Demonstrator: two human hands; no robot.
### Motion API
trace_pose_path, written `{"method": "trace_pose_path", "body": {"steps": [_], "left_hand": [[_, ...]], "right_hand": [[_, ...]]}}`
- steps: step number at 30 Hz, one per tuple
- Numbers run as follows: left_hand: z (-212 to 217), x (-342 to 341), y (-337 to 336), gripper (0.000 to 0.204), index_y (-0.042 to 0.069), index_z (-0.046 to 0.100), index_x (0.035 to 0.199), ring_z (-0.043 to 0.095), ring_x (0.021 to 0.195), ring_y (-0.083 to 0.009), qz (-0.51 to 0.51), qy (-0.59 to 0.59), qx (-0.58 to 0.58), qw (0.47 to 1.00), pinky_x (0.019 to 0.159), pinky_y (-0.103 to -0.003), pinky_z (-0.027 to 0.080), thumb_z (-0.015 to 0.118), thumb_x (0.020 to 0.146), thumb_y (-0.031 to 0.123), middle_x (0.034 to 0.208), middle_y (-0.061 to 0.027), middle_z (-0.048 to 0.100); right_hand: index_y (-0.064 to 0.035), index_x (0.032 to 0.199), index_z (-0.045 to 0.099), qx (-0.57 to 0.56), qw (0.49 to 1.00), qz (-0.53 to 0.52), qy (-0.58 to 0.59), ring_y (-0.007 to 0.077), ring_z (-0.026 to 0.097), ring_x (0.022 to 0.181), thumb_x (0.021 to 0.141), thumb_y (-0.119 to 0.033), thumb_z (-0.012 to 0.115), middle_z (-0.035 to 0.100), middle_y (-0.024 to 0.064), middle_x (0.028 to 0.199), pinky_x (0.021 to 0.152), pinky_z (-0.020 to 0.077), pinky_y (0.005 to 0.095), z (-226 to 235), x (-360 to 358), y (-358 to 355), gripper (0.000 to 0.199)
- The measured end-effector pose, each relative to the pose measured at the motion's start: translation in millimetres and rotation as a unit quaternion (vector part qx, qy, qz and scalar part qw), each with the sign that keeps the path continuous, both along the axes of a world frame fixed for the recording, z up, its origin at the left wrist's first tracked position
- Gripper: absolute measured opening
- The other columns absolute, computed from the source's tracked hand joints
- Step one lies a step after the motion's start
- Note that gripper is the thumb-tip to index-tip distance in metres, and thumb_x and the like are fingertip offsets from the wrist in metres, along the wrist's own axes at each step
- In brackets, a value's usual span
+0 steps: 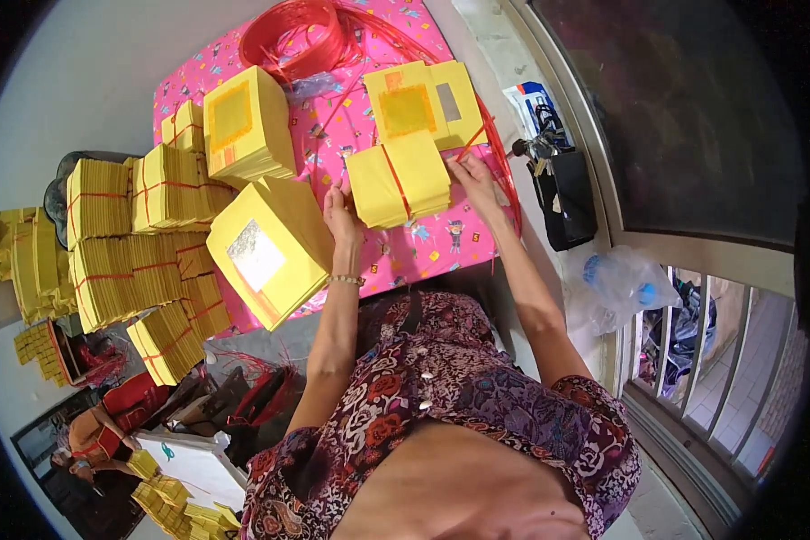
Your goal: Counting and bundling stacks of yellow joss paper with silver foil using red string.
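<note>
Left hand [340, 213] pressing closed fingers against yellow paper bundle [399, 180], right hand [473, 180] pinching its red string [396, 180], near pink table's [441, 247] front edge.

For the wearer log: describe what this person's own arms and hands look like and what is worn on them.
Both forearms are bare from the short sleeves down. The sleeves belong to a floral top in purple, maroon and white, with a row of small pale buttons down the front. The left hand has a thin beaded bracelet at the wrist. The right hand shows no ring, watch or glove.
</note>
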State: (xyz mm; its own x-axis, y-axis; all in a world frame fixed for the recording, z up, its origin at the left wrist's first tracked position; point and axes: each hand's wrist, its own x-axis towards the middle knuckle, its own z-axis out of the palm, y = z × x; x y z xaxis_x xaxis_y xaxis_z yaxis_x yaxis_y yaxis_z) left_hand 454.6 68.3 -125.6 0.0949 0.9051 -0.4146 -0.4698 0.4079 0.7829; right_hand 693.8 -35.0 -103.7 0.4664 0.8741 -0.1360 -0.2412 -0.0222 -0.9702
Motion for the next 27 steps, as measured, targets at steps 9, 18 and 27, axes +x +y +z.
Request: {"method": "trace_pose_path", "body": {"steps": [9, 18, 27], "left_hand": [[14, -9, -19, 0.023, 0.000, 0.061, 0.104, 0.059, 0.082, -0.0124, 0.063, 0.123, 0.049, 0.989, 0.078, -0.027, 0.047, 0.048, 0.097, 0.019, 0.087, -0.0048, 0.064], [102, 23, -3, 0.021, 0.001, 0.067, 0.101, 0.060, 0.075, -0.0168, -0.143, 0.451, 0.396, 0.787, 0.070, -0.029, 0.047, 0.054, 0.092, 0.016, 0.085, -0.0116, 0.066], [95, 72, -35, 0.017, 0.004, 0.068, 0.093, 0.063, 0.069, -0.0338, -0.287, 0.448, 0.402, 0.745, 0.061, -0.041, 0.049, 0.059, 0.083, 0.015, 0.075, -0.0182, 0.064]], "right_hand": [[0.0003, 0.102, 0.064, -0.030, 0.996, 0.063, -0.062, 0.0098, 0.062, 0.082, 0.089, -0.010, 0.061, 0.068, 0.0036, 0.089, 0.074, 0.0475, 0.0221, -4, -8, -9, 0.017], [-0.0017, 0.086, 0.069, -0.040, 0.954, 0.023, -0.296, 0.0159, 0.063, 0.068, 0.081, -0.014, 0.069, 0.066, 0.0072, 0.078, 0.062, 0.0474, 0.0271, 32, 21, -1, 0.013], [-0.0084, 0.084, 0.065, 0.098, 0.821, 0.057, -0.559, 0.0232, 0.060, 0.081, 0.071, -0.004, 0.067, 0.059, 0.0047, 0.082, 0.065, 0.0494, 0.0344, 110, -22, 6, 0.013]]}}
